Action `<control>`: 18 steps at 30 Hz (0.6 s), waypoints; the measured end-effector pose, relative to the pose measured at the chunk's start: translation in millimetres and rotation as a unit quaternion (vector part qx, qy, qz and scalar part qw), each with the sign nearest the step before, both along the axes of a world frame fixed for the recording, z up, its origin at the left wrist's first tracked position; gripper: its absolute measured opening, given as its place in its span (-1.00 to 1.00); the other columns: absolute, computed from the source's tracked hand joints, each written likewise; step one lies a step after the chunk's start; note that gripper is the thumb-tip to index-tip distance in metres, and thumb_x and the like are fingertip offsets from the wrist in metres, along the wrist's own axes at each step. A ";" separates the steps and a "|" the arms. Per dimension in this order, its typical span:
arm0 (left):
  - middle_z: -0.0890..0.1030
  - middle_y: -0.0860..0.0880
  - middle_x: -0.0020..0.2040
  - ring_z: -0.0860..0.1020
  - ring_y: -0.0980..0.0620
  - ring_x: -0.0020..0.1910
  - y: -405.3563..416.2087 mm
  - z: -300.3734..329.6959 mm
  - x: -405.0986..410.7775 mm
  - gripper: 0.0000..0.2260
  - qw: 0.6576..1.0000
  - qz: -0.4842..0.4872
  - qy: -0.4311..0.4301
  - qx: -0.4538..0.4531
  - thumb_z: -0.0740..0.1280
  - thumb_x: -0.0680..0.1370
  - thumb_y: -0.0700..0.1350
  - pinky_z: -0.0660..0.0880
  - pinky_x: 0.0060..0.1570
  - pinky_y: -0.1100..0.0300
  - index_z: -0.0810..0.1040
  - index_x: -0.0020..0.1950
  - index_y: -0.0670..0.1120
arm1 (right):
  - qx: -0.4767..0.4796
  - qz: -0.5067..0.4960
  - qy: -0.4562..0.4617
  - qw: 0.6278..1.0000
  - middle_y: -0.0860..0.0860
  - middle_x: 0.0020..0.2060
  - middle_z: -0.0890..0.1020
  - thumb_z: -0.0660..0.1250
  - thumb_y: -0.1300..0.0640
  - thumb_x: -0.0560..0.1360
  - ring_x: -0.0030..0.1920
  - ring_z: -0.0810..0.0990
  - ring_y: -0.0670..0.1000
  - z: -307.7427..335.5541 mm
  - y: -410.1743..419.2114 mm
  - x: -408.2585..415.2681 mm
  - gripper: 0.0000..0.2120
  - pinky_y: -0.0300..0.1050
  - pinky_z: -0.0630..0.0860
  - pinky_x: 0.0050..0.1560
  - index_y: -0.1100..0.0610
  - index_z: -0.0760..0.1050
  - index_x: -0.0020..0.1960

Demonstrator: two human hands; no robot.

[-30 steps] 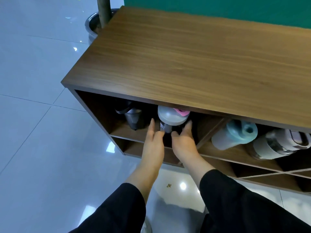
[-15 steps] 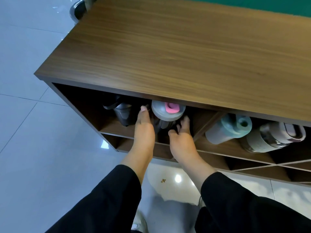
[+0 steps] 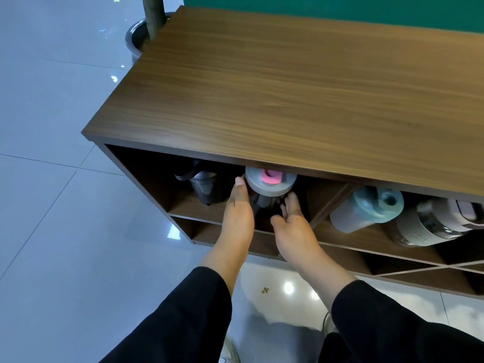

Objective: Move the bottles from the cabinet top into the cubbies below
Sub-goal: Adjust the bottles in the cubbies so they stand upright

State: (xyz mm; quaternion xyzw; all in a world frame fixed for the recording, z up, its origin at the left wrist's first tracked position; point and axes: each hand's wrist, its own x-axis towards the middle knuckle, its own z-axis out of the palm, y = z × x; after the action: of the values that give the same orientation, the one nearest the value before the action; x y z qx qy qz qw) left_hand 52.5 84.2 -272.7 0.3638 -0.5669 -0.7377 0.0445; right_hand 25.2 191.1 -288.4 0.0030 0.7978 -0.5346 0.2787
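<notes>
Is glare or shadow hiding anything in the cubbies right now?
Head view: ceiling lights glare only on the floor tiles; the left cubby is deeply shadowed, so the black bottle nearly vanishes; the grey-lidded bottle between the left hand and right hand stays readable.

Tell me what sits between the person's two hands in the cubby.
In the head view, the dark bottle with a grey lid stands between the left hand and the right hand.

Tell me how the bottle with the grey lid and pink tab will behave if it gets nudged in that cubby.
The grey-lidded bottle looks tall and narrow under a wide lid, so probably top-heavy and apt to tip. Its round body would likely roll once down. Both hands flank it, suggesting it needs steadying.
</notes>
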 end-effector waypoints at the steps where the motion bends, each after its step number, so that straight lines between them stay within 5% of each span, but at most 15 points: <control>1: 0.36 0.04 0.55 0.29 0.02 0.53 -0.6 0.7 2.0 -0.46 1.000 0.000 -0.006 -0.009 0.02 0.64 0.26 0.19 0.50 0.02 0.29 0.58 0.10 | 0.017 0.007 -0.001 1.000 0.17 0.56 0.23 0.14 0.25 0.62 0.53 0.27 0.13 1.7 1.7 2.5 -0.31 0.00 0.26 0.48 0.00 -0.11 0.63; 4: 0.49 0.01 0.42 0.43 -0.04 0.41 -12.2 -7.1 12.1 -0.57 0.995 0.073 -0.062 0.004 0.10 0.68 0.12 0.31 0.36 0.09 0.40 0.51 0.03 | 0.051 0.009 -0.045 0.998 0.14 0.45 0.44 0.14 0.15 0.63 0.40 0.47 0.15 -0.9 11.9 16.2 -0.49 0.12 0.38 0.43 -0.02 0.20 0.57; 7: 0.60 -0.11 0.27 0.55 -0.10 0.23 -40.0 -17.4 22.8 -0.65 0.974 0.181 -0.125 0.053 0.13 0.68 -0.02 0.45 0.33 -0.11 0.45 0.43 -0.04 | 0.070 0.075 -0.074 0.992 0.01 0.29 0.60 0.21 0.10 0.62 0.19 0.61 -0.01 4.4 13.2 34.2 -0.73 0.03 0.52 0.32 -0.05 0.54 0.28; 11: 0.60 -0.13 0.18 0.57 -0.11 0.15 -79.8 -8.9 27.2 -0.70 0.971 0.215 -0.109 -0.003 0.09 0.68 -0.10 0.51 0.13 0.03 0.49 0.35 -0.02 | 0.051 0.163 -0.024 0.985 -0.12 0.40 0.46 0.19 0.15 0.65 0.31 0.45 -0.18 17.5 -7.8 53.6 -0.58 -0.31 0.34 0.33 0.00 0.33 0.50; 18: 0.49 -0.02 0.29 0.44 0.00 0.28 -109.2 8.4 23.5 -0.60 0.991 0.097 -0.035 -0.080 0.05 0.71 -0.08 0.34 0.32 0.13 0.33 0.55 -0.01 | -0.049 0.078 -0.044 0.995 -0.04 0.60 0.13 0.18 0.17 0.65 0.56 0.19 -0.03 16.4 -88.8 42.8 -0.29 -0.17 0.18 0.37 -0.15 -0.16 0.61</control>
State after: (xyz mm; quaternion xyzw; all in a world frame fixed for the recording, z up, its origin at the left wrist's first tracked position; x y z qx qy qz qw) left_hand 76.0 -25.0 -264.2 0.4379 -0.5874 -0.6690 0.1248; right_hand 68.0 102.4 -272.0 -0.0493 0.7552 -0.5494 0.3541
